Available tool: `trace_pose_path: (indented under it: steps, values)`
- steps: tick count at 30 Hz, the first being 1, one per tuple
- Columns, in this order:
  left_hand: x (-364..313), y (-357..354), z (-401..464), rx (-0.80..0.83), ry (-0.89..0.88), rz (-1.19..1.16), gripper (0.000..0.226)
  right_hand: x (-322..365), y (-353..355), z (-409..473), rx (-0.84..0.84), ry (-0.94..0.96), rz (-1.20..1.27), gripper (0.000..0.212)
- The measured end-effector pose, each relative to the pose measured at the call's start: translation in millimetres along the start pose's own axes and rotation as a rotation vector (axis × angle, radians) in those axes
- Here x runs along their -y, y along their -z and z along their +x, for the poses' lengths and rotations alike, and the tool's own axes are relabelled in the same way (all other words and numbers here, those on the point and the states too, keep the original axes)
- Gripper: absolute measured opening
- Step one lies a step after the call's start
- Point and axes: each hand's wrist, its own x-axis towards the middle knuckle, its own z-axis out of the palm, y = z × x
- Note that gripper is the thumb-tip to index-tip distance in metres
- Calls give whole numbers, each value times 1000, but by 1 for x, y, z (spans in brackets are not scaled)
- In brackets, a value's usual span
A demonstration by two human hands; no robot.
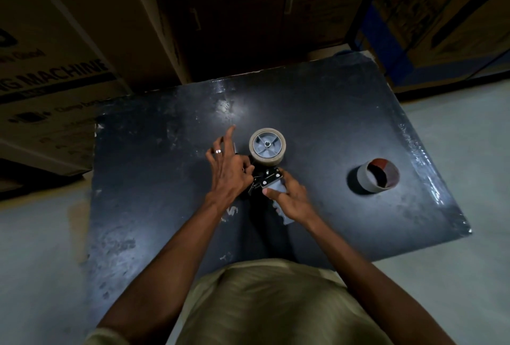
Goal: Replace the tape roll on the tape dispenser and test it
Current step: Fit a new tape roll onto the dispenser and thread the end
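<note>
Grey tape dispenser (pixel 271 187) w/ tape roll (pixel 267 147): right hand (pixel 289 201) grips handle; left hand (pixel 227 168) fingers spread.

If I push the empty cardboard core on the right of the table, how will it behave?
The empty cardboard core is a thin-walled hollow tube, so it is probably very light and would slide easily on the glossy dark table. It stands on end, so it should not roll unless tipped over.

Left hand (pixel 227 171) fingers spread; right hand (pixel 289 201) curled in a grip.
</note>
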Motion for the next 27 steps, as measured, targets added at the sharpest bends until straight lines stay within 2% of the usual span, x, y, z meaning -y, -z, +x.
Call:
trace_pose_path:
  steps: [3,13,22,27]
  values:
    - [0,1,-5,-16,12,-25,13,-1,1,2,-4,-5,-27,61]
    - [5,-1,-13,-61,-49,13,13,4,3,2,-2,-14,-6,60]
    - [13,0,-23,-96,-66,-8,11,-1,-4,12,-45,3,42,47]
    - [23,3,-34,-129,-40,-58,10,-1,-6,15,-59,26,41,49]
